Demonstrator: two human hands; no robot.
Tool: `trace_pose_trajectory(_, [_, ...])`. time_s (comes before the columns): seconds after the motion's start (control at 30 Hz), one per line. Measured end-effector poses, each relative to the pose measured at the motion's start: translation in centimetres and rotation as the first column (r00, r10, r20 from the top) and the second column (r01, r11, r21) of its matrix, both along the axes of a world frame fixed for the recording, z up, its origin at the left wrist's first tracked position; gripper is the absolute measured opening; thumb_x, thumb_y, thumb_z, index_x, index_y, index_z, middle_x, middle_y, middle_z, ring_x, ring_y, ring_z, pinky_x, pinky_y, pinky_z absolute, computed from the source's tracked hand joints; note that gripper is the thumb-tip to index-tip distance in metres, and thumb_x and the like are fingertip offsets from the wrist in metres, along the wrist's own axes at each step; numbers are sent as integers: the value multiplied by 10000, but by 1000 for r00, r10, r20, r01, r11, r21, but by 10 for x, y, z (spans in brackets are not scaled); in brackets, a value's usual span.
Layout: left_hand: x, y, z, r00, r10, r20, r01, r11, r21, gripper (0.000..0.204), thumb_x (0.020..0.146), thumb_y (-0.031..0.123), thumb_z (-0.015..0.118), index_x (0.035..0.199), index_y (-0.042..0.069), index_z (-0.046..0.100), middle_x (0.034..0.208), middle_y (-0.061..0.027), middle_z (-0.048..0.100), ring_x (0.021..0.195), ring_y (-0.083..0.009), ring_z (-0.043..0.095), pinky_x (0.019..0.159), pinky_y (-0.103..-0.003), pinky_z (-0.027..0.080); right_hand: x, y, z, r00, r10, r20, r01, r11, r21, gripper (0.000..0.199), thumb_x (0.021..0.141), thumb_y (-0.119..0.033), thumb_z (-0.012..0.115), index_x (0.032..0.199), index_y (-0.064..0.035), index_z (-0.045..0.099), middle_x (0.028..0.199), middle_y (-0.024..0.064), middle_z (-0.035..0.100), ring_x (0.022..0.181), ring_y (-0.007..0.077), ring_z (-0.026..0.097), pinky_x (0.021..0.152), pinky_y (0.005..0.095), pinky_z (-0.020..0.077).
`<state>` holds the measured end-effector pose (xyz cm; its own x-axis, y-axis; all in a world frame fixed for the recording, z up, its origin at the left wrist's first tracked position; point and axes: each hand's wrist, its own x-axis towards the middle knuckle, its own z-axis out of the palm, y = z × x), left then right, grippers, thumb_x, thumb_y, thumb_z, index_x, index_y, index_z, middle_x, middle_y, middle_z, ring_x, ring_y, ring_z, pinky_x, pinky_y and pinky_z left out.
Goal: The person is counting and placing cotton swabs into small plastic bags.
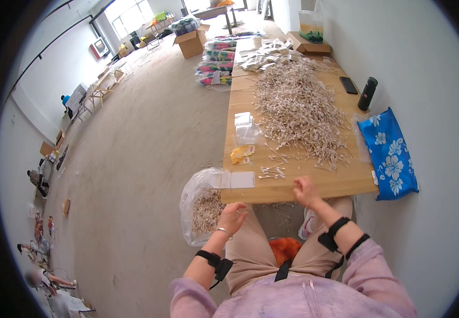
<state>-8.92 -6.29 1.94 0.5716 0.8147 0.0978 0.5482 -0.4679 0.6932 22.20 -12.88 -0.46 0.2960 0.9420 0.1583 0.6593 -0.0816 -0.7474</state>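
My left hand (232,216) hovers just off the table's front left corner, above my lap, fingers loosely bent and nothing visible in them. Over the table's front edge is my right hand (306,192), half curled with thumb and fingertips apart; I see nothing held. A small row of cotton swabs (272,173) lies just beyond it. Farther back spreads a large heap of loose cotton swabs (298,100). A clear flat plastic pouch (238,180) rests at the front left of the table, with yellow printed cards (241,153) and a stack of clear bags (245,127) behind it.
A clear bag of swabs (188,212) stands on the floor left of the table (319,185). Along the right side are a blue flowered pouch (391,156), a dark bottle (367,94) and a phone (348,85). Filled white packets (266,54) lie at the back, near the wall (425,95).
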Motion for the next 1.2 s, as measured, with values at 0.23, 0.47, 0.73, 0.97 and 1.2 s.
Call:
trace_pose_trajectory(0.23, [57,29,5,974,-107,-198,123,990,74,728,683,148,782,1312,39,432,1360,-193,419,1294,-362,359,1074,-417,326,-80,-30,-35,613,739,-277,-723,384,-574,593,745,-398,710,1165,-6,566,1123,200,615,1049,335,587,896,407,471])
trace_pose_trajectory(0.47, [59,58,-9,816,-225,-533,244,969,-36,1143,641,354,815,1477,59,94,1524,-227,91,1422,-379,68,1156,-442,121,-106,-43,-103,370,750,-548,-748,-110,-655,432,638,-120,679,1063,-51,647,1059,144,665,1013,285,609,794,383,466])
trace_pose_trajectory(0.73, [68,69,-11,735,-323,-596,276,946,-173,1212,651,455,786,1486,57,2,1535,-228,-24,1424,-402,-46,1145,-489,13,-118,-66,-175,148,476,-867,-986,4,-167,335,654,-43,591,976,-6,678,902,138,700,854,248,633,732,353,484])
trace_pose_trajectory(0.97, [54,66,-5,685,-394,-613,300,919,-256,1122,720,493,715,1479,25,34,1521,-267,-35,1412,-435,-73,1134,-503,3,-82,-44,-137,114,129,-985,-993,-4,-115,424,645,-25,589,1065,22,608,975,112,671,902,195,596,798,353,472])
trace_pose_trajectory(1.2, [46,58,-19,732,-383,-563,343,922,-181,1077,753,472,689,1484,37,29,1530,-249,-47,1418,-415,-88,1137,-489,-3,-74,-16,-91,56,46,-997,-983,176,-48,407,700,-79,642,1094,-18,564,1039,57,639,961,145,555,861,324,446])
